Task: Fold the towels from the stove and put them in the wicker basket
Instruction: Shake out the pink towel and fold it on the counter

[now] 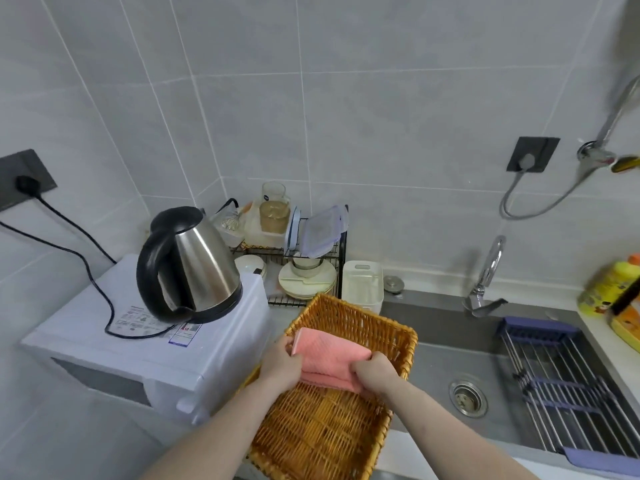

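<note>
Folded pink towel, waffle-textured, pinched at either end by left hand and right hand over wicker basket.

I see my left hand and right hand gripping a folded pink towel. It sits over the wicker basket, beside the sink.

Woven wicker basket, soft pink cloth towel, shiny steel kettle, matt metal sink
</note>
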The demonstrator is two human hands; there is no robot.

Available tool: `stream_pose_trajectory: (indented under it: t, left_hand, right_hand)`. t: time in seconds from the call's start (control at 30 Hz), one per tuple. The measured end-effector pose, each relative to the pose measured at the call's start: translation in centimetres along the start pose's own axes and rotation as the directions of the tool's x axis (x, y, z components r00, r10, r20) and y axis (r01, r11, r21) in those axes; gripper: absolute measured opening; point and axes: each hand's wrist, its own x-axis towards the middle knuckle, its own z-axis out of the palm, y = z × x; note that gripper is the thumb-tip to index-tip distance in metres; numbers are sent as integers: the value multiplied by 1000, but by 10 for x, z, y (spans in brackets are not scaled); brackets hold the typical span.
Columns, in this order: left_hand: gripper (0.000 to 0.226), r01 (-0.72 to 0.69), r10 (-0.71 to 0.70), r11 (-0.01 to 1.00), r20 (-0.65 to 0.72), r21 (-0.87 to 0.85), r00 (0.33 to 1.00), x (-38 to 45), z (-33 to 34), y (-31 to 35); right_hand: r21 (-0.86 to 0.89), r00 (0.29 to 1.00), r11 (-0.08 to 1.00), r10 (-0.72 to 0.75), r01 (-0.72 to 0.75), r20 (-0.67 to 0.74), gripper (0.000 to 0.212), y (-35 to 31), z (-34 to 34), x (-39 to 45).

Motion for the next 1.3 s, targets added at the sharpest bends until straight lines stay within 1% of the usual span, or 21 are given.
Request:
stream_pose_trajectory:
  t: [0.1,0.13,0.17,0.2,0.23,0.3,0.33,0.43,0.53,0.67,0.8,0.87,0.97,1.07,1.13,1.2,1.27,1.3]
  left_hand:
    - [39,23,-27,998,53,62,998,26,10,9]
    - [40,25,-30,997,68,73,997,35,13,10]
    - [41,23,-29,997,78,78,997,43,17,12]
    - [42,36,-43,997,92,75,995,51,21,11]
    - [43,44,-52,996,106,77,993,59,27,10]
    - [42,42,-54,996,154,80,987,78,39,5]
    - [41,40,-55,995,174,89,983,88,46,2]
    - [39,5,-30,994,225,110,974,116,64,-10]
    - [44,11,-42,993,266,118,963,140,80,-22]
    - [65,37,-78,991,328,128,942,162,100,-36]
    - [78,14,-75,987,384,157,920,149,86,-21]
    - [79,-29,-42,985,398,169,916,147,83,-18]
    - [82,-139,39,962,388,234,921,139,82,-20]
    - [88,-279,165,908,346,311,923,123,81,-25]
    - [91,-410,291,810,321,419,901,113,79,-28]
    - [97,-529,391,681,360,506,847,110,80,-29]
    - [100,-598,408,589,438,544,801,110,82,-28]
    - [101,-611,391,565,472,554,790,112,82,-27]
  right_hand:
    - [-6,1000,1000,19,-19,22,16,-8,4,28]
    - [8,999,999,35,-35,21,9,-9,6,36]
    - [13,998,998,59,-59,17,7,-8,8,45]
    - [20,996,996,83,-83,18,8,-5,10,54]
    - [23,996,995,93,-93,18,13,-4,13,60]
    - [31,992,992,126,-125,-8,31,0,18,74]
    - [31,989,989,145,-145,-20,36,0,19,78]
    - [-33,981,982,181,-184,-70,43,-3,19,86]
    - [24,956,968,251,-250,-149,54,-3,23,96]
    - [95,936,952,305,-292,-177,63,-3,30,105]
    - [148,927,947,312,-286,-209,65,-1,33,110]
    - [181,923,944,314,-278,-223,64,4,35,112]
    - [197,927,951,282,-237,-248,65,4,37,106]
    - [177,934,965,235,-192,-269,66,5,38,102]
    - [161,937,971,217,-178,-274,68,9,39,102]
    - [156,939,974,202,-164,-277,70,10,38,103]
    - [148,940,977,189,-152,-285,71,12,37,103]
    - [122,939,983,166,-136,-299,71,13,38,103]
